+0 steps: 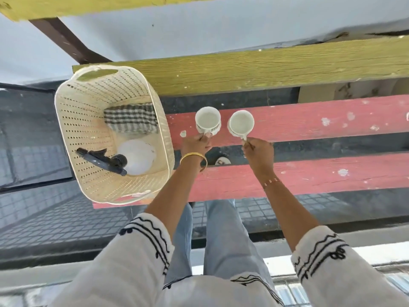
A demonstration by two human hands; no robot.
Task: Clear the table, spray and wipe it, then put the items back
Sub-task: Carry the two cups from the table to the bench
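Two white mugs stand upright and empty on the far red plank of the table (309, 116). My left hand (195, 144) grips the handle of the left mug (207, 118). The right mug (241, 122) is held by its handle in my right hand (259, 152). At the table's left end stands a cream plastic basket (66, 129). Inside it lie a white spray bottle (137, 155) with a black trigger and a folded checked cloth (130, 119).
The table is made of red planks with dark gaps between them. A yellow-green plank (265, 65) runs along its far side. A small white chip (183, 134) lies near my left hand. Dark tiled floor shows below, with a foot visible through a gap.
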